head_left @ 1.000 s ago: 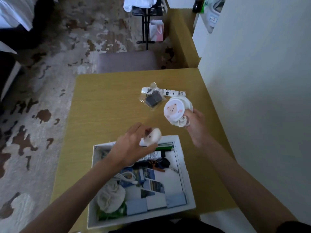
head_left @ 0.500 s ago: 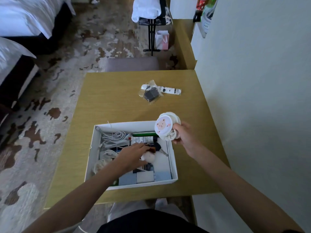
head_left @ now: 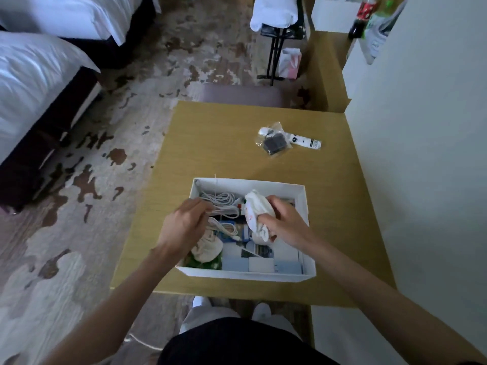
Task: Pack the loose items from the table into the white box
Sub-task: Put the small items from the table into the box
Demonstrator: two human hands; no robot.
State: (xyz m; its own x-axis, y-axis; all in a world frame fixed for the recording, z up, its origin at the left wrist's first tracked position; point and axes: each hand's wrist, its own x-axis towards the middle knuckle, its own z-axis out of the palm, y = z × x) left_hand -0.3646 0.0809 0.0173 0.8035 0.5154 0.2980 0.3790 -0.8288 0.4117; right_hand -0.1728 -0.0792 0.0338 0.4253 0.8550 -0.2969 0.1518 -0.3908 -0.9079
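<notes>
A white box sits open on a wooden table. The right hand grasps a white round item with pink marks, held low over the box's contents toward its far side. The left hand hangs over the box's left side by coiled white cables, fingers curled; I cannot tell whether it grips anything. Beyond the box lie a clear bag and a white tube, touching.

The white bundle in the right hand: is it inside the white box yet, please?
Inside: the right hand grips the white bundle low within the white box; resting or not, cannot tell.
</notes>
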